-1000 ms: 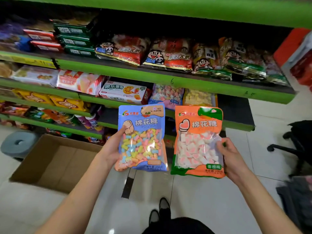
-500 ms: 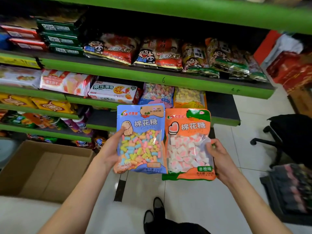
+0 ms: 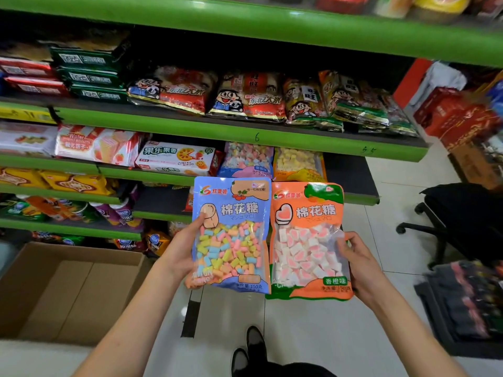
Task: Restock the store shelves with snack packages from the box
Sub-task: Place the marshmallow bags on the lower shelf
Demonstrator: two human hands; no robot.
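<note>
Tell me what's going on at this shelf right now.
A person is restocking snacks. The left hand holds a blue marshmallow bag and the right hand holds an orange marshmallow bag, side by side in front of the green shelves. Similar marshmallow bags already lie on the shelf just above them. The cardboard box on the floor to the left looks empty.

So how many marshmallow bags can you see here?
4: blue bag in left hand, orange bag in right hand, two on shelf; more may hide behind.
</note>
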